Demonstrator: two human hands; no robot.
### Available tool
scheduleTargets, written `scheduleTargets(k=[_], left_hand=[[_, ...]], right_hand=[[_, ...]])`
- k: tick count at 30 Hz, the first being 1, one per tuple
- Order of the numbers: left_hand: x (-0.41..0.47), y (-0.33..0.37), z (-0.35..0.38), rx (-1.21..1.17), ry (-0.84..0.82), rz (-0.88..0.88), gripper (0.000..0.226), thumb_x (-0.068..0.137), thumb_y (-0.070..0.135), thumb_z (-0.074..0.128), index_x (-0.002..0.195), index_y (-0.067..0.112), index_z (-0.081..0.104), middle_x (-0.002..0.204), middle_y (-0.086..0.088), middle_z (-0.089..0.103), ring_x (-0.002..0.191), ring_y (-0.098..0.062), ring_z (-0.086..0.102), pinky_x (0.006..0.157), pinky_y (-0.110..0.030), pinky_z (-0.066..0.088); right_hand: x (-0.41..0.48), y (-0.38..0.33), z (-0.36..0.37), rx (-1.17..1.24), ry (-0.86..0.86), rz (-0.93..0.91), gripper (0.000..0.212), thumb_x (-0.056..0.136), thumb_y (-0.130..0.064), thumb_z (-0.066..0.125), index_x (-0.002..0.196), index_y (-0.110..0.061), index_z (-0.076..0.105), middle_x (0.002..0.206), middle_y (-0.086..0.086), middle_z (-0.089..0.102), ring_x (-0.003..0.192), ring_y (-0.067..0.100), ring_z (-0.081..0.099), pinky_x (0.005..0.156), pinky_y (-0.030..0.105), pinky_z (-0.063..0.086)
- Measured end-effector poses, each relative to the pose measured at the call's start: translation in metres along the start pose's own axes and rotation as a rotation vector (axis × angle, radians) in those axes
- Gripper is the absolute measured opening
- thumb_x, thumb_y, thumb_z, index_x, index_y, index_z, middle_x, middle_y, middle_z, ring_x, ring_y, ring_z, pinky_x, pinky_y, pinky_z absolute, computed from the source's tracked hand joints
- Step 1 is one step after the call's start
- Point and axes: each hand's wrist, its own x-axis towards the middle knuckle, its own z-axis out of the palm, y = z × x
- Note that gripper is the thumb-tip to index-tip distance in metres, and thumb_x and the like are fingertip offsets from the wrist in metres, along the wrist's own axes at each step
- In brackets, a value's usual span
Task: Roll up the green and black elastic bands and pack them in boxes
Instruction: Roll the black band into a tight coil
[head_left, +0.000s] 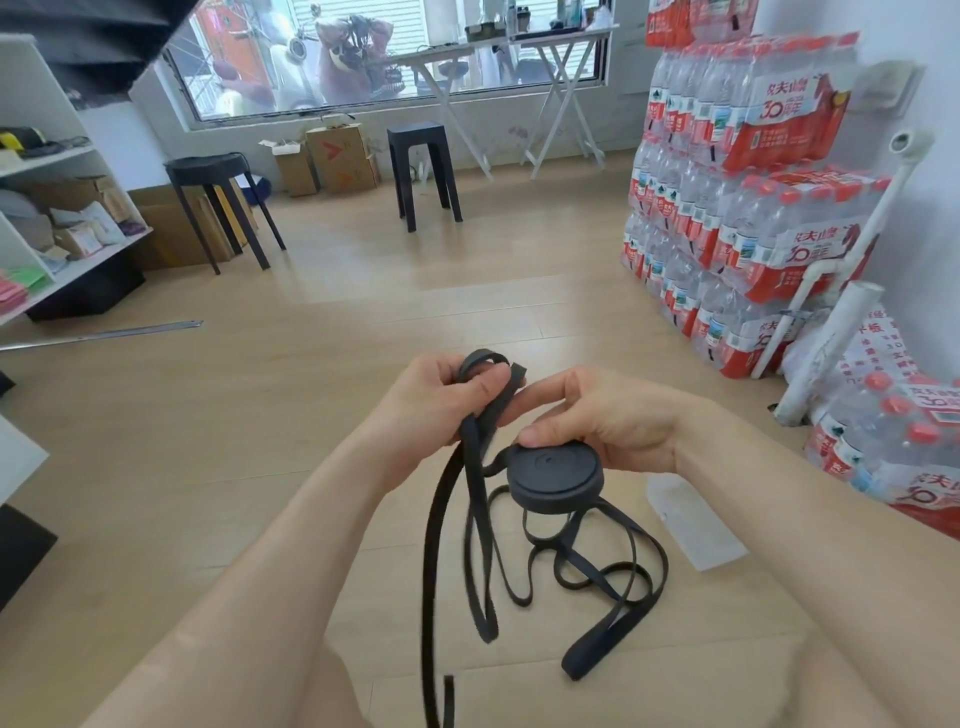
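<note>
Fingers (488, 384) of left hand (441, 400) curled, pinching gathered loops of flat black elastic band (579, 662) | right hand (613, 421) fingers curled, gripping round black plastic box (556, 475) by its rim | hands close together, above pale wooden floor (260, 467) | rest of band hangs in loose tangled loops beneath both hands, unrolled, outside box.
</note>
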Motion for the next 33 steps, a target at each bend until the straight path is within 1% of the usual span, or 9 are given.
scheduleTargets(k=[4, 13, 17, 19, 21, 23, 25, 28, 33], left_hand=[[-0.003, -0.001, -0.004, -0.03, -0.153, 0.023, 0.026, 0.097, 0.012, 0.051, 0.116, 0.019, 0.067, 0.057, 0.009, 0.042, 0.052, -0.007, 0.039, 0.053, -0.018, 0.036], [-0.003, 0.002, 0.001, 0.009, -0.183, -0.009, 0.03, 0.09, 0.008, 0.063, 0.117, 0.02, 0.064, 0.065, 0.001, 0.058, 0.052, -0.01, 0.049, 0.058, -0.02, 0.046], [0.008, -0.004, -0.014, 0.034, 0.173, -0.021, 0.014, 0.079, 0.021, 0.076, 0.083, 0.012, 0.066, 0.052, 0.004, 0.052, 0.047, -0.011, 0.042, 0.049, -0.021, 0.038], [0.011, -0.015, -0.038, 0.225, 0.309, -0.124, 0.026, 0.075, 0.027, 0.08, 0.087, 0.013, 0.062, 0.065, 0.003, 0.052, 0.059, -0.015, 0.047, 0.054, -0.025, 0.038], [0.008, -0.027, -0.053, 0.564, 0.25, -0.303, 0.056, 0.071, 0.029, 0.082, 0.116, 0.018, 0.052, 0.1, -0.005, 0.056, 0.094, -0.022, 0.054, 0.078, -0.031, 0.044], [0.004, -0.029, -0.047, 0.638, 0.265, -0.196, 0.065, 0.072, 0.023, 0.081, 0.124, 0.024, 0.044, 0.117, -0.006, 0.049, 0.11, -0.023, 0.048, 0.092, -0.031, 0.04], [0.0, -0.021, -0.022, 0.457, 0.159, 0.005, 0.042, 0.075, 0.019, 0.078, 0.109, 0.025, 0.054, 0.104, -0.001, 0.055, 0.094, -0.017, 0.053, 0.079, -0.023, 0.044], [-0.001, -0.027, 0.025, 0.542, -0.237, -0.038, 0.035, 0.081, 0.04, 0.07, 0.112, 0.028, 0.059, 0.101, 0.009, 0.061, 0.088, -0.011, 0.059, 0.078, -0.023, 0.047], [0.015, -0.027, 0.034, 0.382, -0.157, -0.103, 0.022, 0.097, 0.027, 0.053, 0.095, 0.009, 0.066, 0.083, -0.003, 0.069, 0.065, -0.014, 0.064, 0.066, -0.032, 0.057]], right_hand=[[0.005, 0.003, 0.001, -0.033, 0.117, -0.043, 0.025, 0.079, 0.002, 0.072, 0.102, -0.007, 0.067, 0.087, 0.015, 0.071, 0.083, 0.027, 0.069, 0.088, 0.044, 0.054], [0.001, 0.003, -0.002, -0.085, 0.208, -0.091, 0.02, 0.08, 0.0, 0.072, 0.099, 0.004, 0.07, 0.1, 0.025, 0.071, 0.09, 0.029, 0.069, 0.093, 0.047, 0.052], [-0.007, -0.005, -0.013, 0.051, 0.273, -0.148, 0.022, 0.08, 0.0, 0.066, 0.102, 0.002, 0.068, 0.094, 0.018, 0.071, 0.084, 0.026, 0.067, 0.085, 0.04, 0.054], [-0.016, -0.011, -0.028, 0.27, 0.318, -0.213, 0.016, 0.084, -0.002, 0.059, 0.098, -0.004, 0.067, 0.085, 0.01, 0.073, 0.073, 0.018, 0.069, 0.069, 0.033, 0.059], [-0.024, -0.013, -0.037, 0.42, 0.353, -0.254, 0.011, 0.086, -0.005, 0.056, 0.091, -0.009, 0.065, 0.073, 0.003, 0.072, 0.061, 0.011, 0.068, 0.053, 0.023, 0.055], [-0.025, -0.013, -0.038, 0.462, 0.342, -0.264, 0.01, 0.082, -0.008, 0.058, 0.088, -0.009, 0.065, 0.07, 0.003, 0.071, 0.056, 0.01, 0.066, 0.049, 0.022, 0.053], [-0.022, -0.014, -0.033, 0.475, 0.313, -0.271, 0.012, 0.076, -0.011, 0.061, 0.087, -0.008, 0.066, 0.071, 0.006, 0.068, 0.056, 0.012, 0.064, 0.05, 0.022, 0.052], [-0.018, -0.016, -0.028, 0.503, 0.289, -0.289, 0.014, 0.073, -0.011, 0.064, 0.085, -0.007, 0.069, 0.072, 0.008, 0.067, 0.056, 0.014, 0.062, 0.05, 0.022, 0.052], [-0.025, -0.017, -0.034, 0.498, 0.289, -0.31, 0.018, 0.075, -0.01, 0.064, 0.092, -0.005, 0.067, 0.077, 0.009, 0.07, 0.063, 0.016, 0.067, 0.055, 0.023, 0.055]])
